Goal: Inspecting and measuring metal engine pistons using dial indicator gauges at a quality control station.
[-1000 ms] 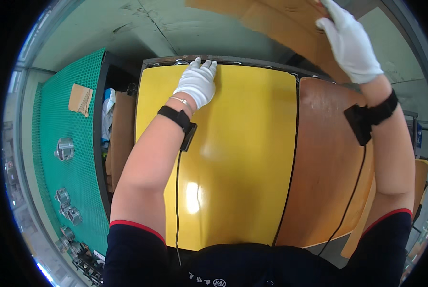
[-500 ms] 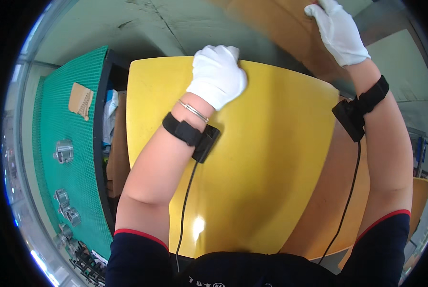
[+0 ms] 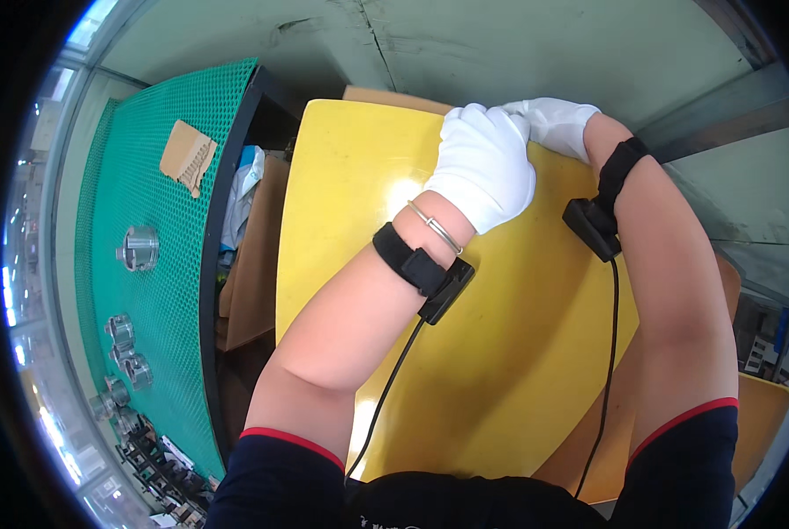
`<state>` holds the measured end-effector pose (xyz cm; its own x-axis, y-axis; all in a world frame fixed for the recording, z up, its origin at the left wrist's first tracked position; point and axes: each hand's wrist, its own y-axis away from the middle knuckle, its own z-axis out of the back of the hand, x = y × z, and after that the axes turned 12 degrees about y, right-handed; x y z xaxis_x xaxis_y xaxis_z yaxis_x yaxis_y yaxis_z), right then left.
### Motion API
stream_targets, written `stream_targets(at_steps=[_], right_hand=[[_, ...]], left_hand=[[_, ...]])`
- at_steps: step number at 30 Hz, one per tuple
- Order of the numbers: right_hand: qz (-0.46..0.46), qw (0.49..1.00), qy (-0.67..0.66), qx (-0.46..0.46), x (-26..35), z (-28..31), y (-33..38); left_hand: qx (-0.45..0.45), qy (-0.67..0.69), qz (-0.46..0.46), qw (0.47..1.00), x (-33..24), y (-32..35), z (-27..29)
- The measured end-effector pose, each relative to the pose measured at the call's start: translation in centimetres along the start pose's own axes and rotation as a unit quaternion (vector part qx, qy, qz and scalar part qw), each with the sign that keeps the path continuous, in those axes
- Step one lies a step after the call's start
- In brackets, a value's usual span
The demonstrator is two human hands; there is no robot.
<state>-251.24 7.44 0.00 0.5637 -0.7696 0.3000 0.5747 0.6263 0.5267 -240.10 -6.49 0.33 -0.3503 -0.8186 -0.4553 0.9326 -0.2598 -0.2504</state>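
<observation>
My left hand [image 3: 487, 163], in a white glove, is closed in a fist near the far edge of a smooth yellow tabletop [image 3: 359, 203]. Its fingertips point away from me, and whatever they grip is hidden. Right beside it, my right hand [image 3: 557, 125], also in a white glove, is bent inward over the far right edge. Its fingers are curled and partly covered by the left hand; what they hold is out of sight. A strip of brown cardboard [image 3: 394, 98] shows just beyond the far edge of the yellow top.
To the left stands a bench with a green textured mat [image 3: 160, 300], carrying a torn cardboard piece [image 3: 188, 157] and several clear or metallic round parts [image 3: 138, 249]. An open cardboard box [image 3: 258, 264] with plastic bags [image 3: 243, 198] sits beneath its edge. A pale green wall [image 3: 518, 48] rises behind.
My right hand has come down and left to meet the left hand. The large brown cardboard it was at has dropped mostly behind the far edge. My view has shifted left.
</observation>
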Motion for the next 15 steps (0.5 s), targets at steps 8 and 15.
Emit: stream_targets(at_steps=[8,15], right_hand=[[-0.080,0.993,-0.016,0.086,0.5,-1.4,-0.2],[-0.105,0.965,0.140,-0.194,0.5,-2.6,1.4]], left_hand=[[0.071,-0.013,0.015,0.997,2.2,0.4,-3.6],[0.044,-0.025,0.005,0.999,3.8,0.6,-6.4]])
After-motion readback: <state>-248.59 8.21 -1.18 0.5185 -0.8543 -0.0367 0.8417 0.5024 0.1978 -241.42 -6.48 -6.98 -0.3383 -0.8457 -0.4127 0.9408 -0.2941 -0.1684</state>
